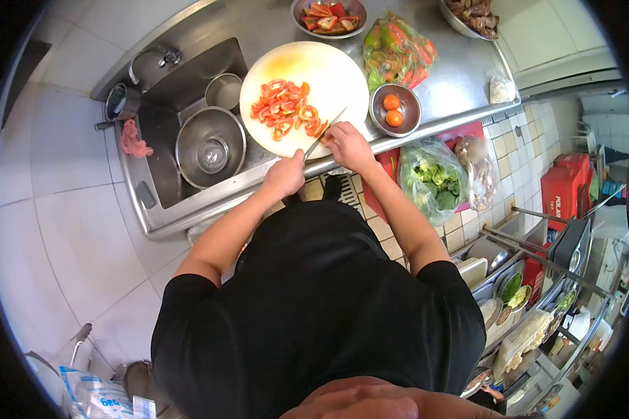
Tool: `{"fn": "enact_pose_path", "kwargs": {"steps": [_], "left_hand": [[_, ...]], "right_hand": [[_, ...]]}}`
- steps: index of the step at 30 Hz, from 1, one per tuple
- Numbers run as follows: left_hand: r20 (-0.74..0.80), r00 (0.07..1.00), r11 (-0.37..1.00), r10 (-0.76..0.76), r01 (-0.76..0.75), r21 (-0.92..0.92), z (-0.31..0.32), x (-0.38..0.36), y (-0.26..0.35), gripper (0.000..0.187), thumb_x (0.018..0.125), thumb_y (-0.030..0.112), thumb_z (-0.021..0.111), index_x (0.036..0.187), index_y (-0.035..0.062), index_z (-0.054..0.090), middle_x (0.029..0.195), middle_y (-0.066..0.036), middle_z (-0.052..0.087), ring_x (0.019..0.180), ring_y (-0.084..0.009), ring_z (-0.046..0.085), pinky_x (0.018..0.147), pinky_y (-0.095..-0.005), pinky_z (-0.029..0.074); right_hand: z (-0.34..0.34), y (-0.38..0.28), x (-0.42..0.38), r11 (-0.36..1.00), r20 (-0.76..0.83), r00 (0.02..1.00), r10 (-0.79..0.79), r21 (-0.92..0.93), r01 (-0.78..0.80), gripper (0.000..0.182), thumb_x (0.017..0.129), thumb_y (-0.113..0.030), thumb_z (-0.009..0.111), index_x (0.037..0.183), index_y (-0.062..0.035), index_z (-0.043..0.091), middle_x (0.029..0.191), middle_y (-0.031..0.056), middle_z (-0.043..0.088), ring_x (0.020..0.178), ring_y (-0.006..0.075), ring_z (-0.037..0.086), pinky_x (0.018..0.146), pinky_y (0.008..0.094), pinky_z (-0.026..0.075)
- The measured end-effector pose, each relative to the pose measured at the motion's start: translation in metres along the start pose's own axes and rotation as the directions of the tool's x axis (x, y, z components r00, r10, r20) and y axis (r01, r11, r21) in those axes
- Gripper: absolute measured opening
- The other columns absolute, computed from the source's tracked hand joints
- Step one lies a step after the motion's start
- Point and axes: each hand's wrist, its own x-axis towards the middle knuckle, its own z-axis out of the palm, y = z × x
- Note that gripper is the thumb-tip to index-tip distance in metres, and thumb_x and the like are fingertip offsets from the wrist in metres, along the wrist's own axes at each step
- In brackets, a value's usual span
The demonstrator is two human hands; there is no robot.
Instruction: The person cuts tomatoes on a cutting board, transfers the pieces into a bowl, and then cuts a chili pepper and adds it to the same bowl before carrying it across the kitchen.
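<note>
My left hand [284, 174] grips the handle of a knife [326, 128], whose blade angles up over the near edge of a round white cutting board [328, 70]. Just right of the blade, my right hand [348, 145] presses a tomato piece [321, 130] against the board with curled fingers. A heap of red tomato slices [281, 110] lies on the left half of the board. A small steel bowl [407, 96] holding two whole tomatoes [393, 109] stands just right of the board.
A sink [162, 160] on the left holds a large steel bowl [210, 146] and a smaller one [223, 89]. A bowl of tomato wedges [328, 17], a bag of peppers [397, 52] and a bowl of meat [472, 14] stand behind. Bagged greens [437, 178] sit right.
</note>
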Motion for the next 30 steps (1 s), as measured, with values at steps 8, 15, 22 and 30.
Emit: {"fn": "enact_pose_path", "kwargs": {"steps": [8,15,22,30], "left_hand": [[-0.005,0.999,0.998,-0.045,0.045,0.038,-0.026,-0.009,-0.025,0.025,0.1,0.02,0.052,0.118,0.0024,0.052,0.098,-0.03,0.07,0.096,-0.0483,0.068,0.083,-0.0591,0.052],[0.031,0.999,0.992,-0.035,0.031,0.123,-0.042,-0.062,-0.003,0.025,0.102,0.022,0.05,0.119,0.0035,0.051,0.091,-0.03,0.069,0.089,-0.0495,0.068,0.081,-0.0609,0.052],[0.001,0.999,0.991,0.035,-0.035,0.128,-0.004,-0.008,-0.008,0.03,0.09,0.008,0.053,0.119,0.0009,0.05,0.091,-0.031,0.069,0.089,-0.0475,0.07,0.079,-0.0581,0.054],[0.036,0.999,0.995,-0.021,0.017,0.094,0.003,-0.021,-0.004,0.023,0.093,0.008,0.049,0.115,0.0005,0.051,0.091,-0.032,0.069,0.089,-0.0486,0.069,0.078,-0.0586,0.053]], "right_hand": [[0.01,0.006,-0.006,0.998,-0.066,0.998,-0.02,0.054,0.024,0.013,0.086,-0.011,0.071,0.098,-0.0128,0.07,0.097,0.006,0.066,0.096,0.0291,0.065,0.084,0.0407,0.056],[0.018,0.005,-0.002,1.0,-0.114,0.993,-0.003,-0.014,0.001,0.007,0.088,-0.012,0.067,0.094,-0.0126,0.07,0.094,0.0054,0.066,0.092,0.0272,0.066,0.079,0.0401,0.057],[0.023,0.014,-0.005,0.999,-0.123,0.992,-0.035,-0.012,0.034,0.011,0.084,-0.006,0.065,0.092,-0.0109,0.07,0.093,0.0065,0.066,0.091,0.0276,0.067,0.078,0.0406,0.058],[0.027,0.013,-0.012,0.998,-0.17,0.984,-0.049,-0.052,0.04,0.01,0.084,-0.008,0.066,0.093,-0.0104,0.069,0.094,0.0062,0.067,0.09,0.0279,0.066,0.077,0.0405,0.057]]}}
